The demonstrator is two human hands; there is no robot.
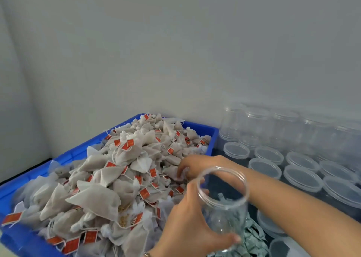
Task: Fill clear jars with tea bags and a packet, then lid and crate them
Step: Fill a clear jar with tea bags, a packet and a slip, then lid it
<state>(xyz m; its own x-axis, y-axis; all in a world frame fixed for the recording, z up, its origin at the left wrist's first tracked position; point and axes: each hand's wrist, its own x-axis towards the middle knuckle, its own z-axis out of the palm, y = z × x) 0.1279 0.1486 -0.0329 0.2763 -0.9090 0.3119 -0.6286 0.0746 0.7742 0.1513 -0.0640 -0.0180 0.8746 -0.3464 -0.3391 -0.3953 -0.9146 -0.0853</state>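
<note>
one clear jar (222,202) is gripped upright, mouth up, by l hand (187,223); tea bags (109,178) heaped just left in blue bin (23,180), nearer r hand (197,167), whose fingers are curled into the pile.

I see a plain grey-white wall (175,51) filling the upper half of my view, with a corner seam running down on the far left. A dark worktop (218,180) shows in patches at right. A strip of pale surface (5,253) sits at bottom-left edge; can't tell what it is. A watch or bracelet (146,254) peeks in at bottom edge, mostly cut off.
</note>
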